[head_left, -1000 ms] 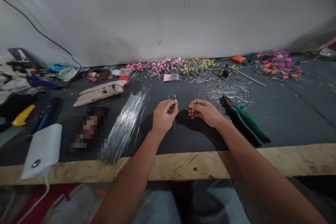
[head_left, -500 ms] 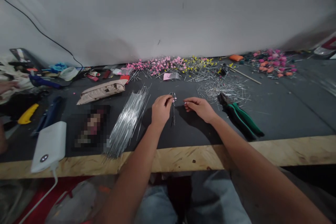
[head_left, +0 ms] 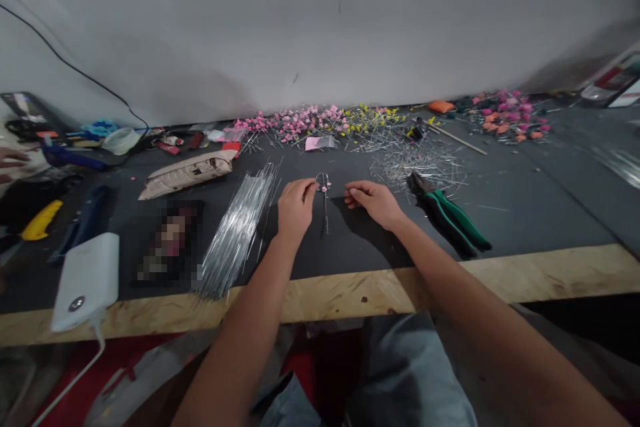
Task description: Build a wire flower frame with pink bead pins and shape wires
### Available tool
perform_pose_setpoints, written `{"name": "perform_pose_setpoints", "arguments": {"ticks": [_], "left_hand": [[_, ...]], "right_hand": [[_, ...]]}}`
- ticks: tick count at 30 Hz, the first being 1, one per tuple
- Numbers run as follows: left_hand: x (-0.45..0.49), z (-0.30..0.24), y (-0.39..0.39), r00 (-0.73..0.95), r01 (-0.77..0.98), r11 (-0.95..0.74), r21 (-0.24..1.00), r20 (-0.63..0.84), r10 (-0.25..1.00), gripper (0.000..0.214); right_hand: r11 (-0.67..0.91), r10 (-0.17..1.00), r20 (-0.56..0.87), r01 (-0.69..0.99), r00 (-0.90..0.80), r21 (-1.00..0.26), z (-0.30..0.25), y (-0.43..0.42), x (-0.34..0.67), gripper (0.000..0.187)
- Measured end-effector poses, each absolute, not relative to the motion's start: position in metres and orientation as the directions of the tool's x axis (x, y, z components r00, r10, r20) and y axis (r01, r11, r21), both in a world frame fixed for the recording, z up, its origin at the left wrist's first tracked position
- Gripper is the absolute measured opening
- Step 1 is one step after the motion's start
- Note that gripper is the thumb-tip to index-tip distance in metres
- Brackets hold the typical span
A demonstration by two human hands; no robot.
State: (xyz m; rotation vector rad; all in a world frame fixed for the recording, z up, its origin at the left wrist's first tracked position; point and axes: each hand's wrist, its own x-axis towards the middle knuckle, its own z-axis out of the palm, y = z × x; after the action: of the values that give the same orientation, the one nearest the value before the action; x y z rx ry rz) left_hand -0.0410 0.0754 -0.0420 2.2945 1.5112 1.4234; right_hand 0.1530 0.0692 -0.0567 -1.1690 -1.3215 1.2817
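Note:
My left hand (head_left: 296, 208) is closed in a pinch at the looped top of a wire stem (head_left: 326, 203). Small pale pink beads or buds sit on the wire just below its loops, and the twisted lower end points toward me. A short gap to the right of it, my right hand (head_left: 374, 203) has its thumb and fingers pressed together; whatever may be between them is too small to make out. Left of my left hand lies a bundle of straight silver wires (head_left: 240, 230). Green-handled pliers (head_left: 447, 217) rest to the right of my right hand.
Along the wall lie pink-tipped wires (head_left: 300, 123), yellow-tipped wires (head_left: 373, 121) and a magenta and orange pile (head_left: 515, 117). Loose wires (head_left: 425, 170) lie behind the pliers. A beige pouch (head_left: 190, 175), a white power bank (head_left: 87, 280) and a co-worker's hand (head_left: 11, 163) are on the left.
The whole view has shifted slightly, so things sit further left. The pale speck seen at my right fingertips before no longer shows. My left hand keeps its pinch on the wire stem.

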Motion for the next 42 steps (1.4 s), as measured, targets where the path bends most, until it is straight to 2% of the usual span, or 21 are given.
{"name": "perform_pose_setpoints", "arguments": {"ticks": [5, 9, 16, 20, 29, 42], "left_hand": [[-0.041, -0.042, 0.079, 0.091, 0.702, -0.512, 0.494, 0.651, 0.754, 0.014], [-0.041, -0.044, 0.082, 0.074, 0.696, -0.500, 0.516, 0.640, 0.765, 0.020], [-0.038, -0.046, 0.097, 0.072, 0.672, -0.498, 0.548, 0.621, 0.780, 0.018], [-0.036, -0.045, 0.101, 0.051, 0.653, -0.494, 0.574, 0.618, 0.784, 0.023], [-0.035, -0.043, 0.097, 0.031, 0.644, -0.488, 0.589, 0.617, 0.787, 0.018], [-0.037, -0.042, 0.097, 0.022, 0.675, -0.442, 0.591, 0.583, 0.812, 0.017]], "right_hand": [[0.048, 0.995, 0.034, 0.155, -0.094, -0.987, -0.057, 0.070, 0.155, 0.025], [0.086, 0.996, 0.073, 0.283, -0.058, -0.955, -0.056, 0.067, 0.152, 0.023], [0.157, 0.966, 0.245, 0.560, 0.084, -0.813, -0.059, 0.066, 0.150, 0.017], [0.193, 0.952, 0.301, 0.649, 0.058, -0.736, -0.060, 0.067, 0.149, 0.020], [0.252, 0.945, 0.325, 0.712, -0.036, -0.655, -0.059, 0.068, 0.148, 0.028], [0.239, 0.954, 0.299, 0.678, -0.029, -0.695, -0.060, 0.071, 0.150, 0.021]]}}
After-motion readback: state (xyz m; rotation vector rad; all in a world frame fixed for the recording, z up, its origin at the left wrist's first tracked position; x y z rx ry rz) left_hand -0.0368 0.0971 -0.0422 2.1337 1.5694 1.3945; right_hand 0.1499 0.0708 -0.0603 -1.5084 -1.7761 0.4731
